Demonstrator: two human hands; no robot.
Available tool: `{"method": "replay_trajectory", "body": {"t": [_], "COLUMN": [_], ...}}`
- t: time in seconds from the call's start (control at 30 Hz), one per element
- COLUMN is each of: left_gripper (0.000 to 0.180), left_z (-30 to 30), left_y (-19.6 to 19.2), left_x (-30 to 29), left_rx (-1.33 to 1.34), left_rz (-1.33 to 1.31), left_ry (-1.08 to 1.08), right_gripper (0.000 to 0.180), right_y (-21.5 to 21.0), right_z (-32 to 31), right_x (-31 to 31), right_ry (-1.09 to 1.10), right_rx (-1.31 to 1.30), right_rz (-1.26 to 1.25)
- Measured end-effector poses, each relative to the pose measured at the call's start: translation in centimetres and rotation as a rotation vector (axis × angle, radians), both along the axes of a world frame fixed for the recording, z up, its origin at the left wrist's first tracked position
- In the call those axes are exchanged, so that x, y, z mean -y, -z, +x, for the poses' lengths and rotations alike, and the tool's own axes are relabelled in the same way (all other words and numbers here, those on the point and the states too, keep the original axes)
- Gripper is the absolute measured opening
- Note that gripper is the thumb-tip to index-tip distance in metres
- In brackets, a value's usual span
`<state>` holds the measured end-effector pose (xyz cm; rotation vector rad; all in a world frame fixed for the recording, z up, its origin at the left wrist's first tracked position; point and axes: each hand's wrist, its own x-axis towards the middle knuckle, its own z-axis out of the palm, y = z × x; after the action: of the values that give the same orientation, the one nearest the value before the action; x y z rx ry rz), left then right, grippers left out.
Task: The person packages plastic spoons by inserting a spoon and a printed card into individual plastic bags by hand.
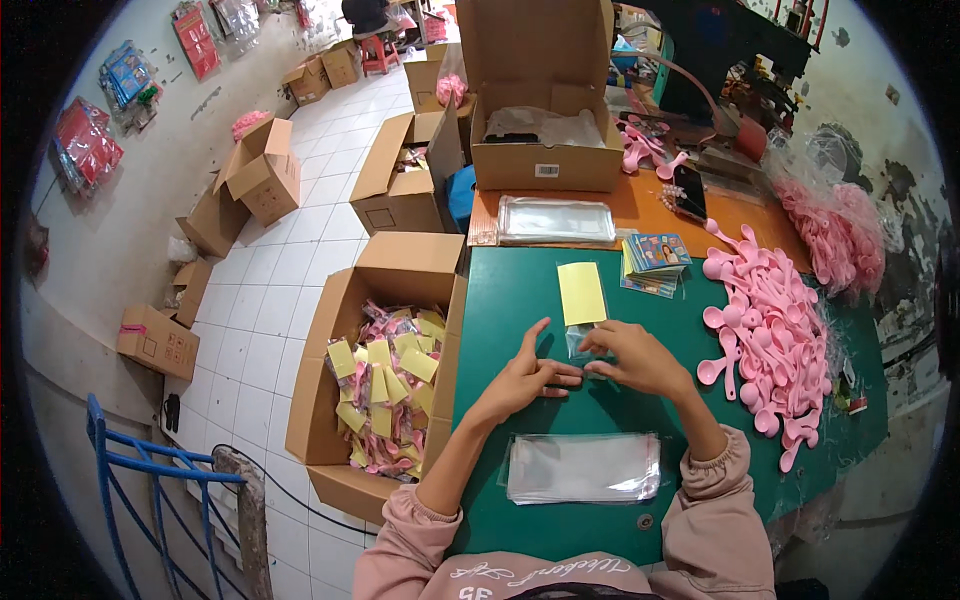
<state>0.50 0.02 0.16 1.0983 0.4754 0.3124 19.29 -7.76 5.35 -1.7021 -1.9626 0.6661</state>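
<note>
A yellow card (581, 293) lies on the green table in a small clear plastic bag (577, 340), whose lower end reaches down between my hands. My right hand (640, 358) comes from the right, its fingers bent and closed on that lower end; the fingertips partly cover it. My left hand (528, 382) rests beside the bag with thumb raised and fingers stretched toward the right hand, holding nothing. Nearer to me lies a stack of flat clear bags (583, 468). Beyond my right hand sits a stack of printed cards (655, 262), some with yellow backs.
A large pile of pink plastic spoons (765, 335) covers the table's right side. An open carton (330, 400) of packed spoons and yellow cards stands left of the table. Behind are more clear bags (556, 220), an open carton (545, 165) and a phone (690, 190).
</note>
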Motion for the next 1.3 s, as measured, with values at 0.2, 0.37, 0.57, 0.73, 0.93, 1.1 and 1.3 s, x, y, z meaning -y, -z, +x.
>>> {"method": "replay_trajectory", "body": {"t": [0.2,0.37,0.57,0.73,0.93,1.1,1.3], "left_gripper": [0.055,0.05,0.044,0.041,0.035,0.028,0.026], "left_z": [0.4,0.4,0.7,1.0,1.1,0.6,1.6], "left_y": [0.1,0.5,-0.3,1.1,1.0,0.4,0.6], "left_x": [0.0,0.1,0.1,-0.1,-0.3,-0.3,-0.3], "left_rx": [-0.037,-0.085,-0.15,-0.137,-0.1,-0.045,-0.079], "left_rz": [0.033,0.097,0.082,0.148,0.194,0.109,0.136], "left_ry": [0.033,0.029,-0.02,-0.095,-0.195,-0.168,-0.09], "right_gripper": [0.019,0.017,0.015,0.014,0.015,0.013,0.037], "right_y": [0.6,1.7,2.0,1.7,-0.7,-2.0,0.4], "right_z": [-0.5,-0.8,-1.1,-2.3,0.7,13.7,15.6], "right_x": [-0.1,-0.5,-0.5,-0.4,-0.6,2.8,6.5], "right_ry": [-0.056,-0.075,-0.111,-0.221,-0.437,0.185,0.728], "right_rx": [0.075,0.012,0.064,0.01,-0.33,-0.49,-0.3], "right_rz": [-0.026,-0.014,0.091,0.128,-0.167,0.012,0.319]}}
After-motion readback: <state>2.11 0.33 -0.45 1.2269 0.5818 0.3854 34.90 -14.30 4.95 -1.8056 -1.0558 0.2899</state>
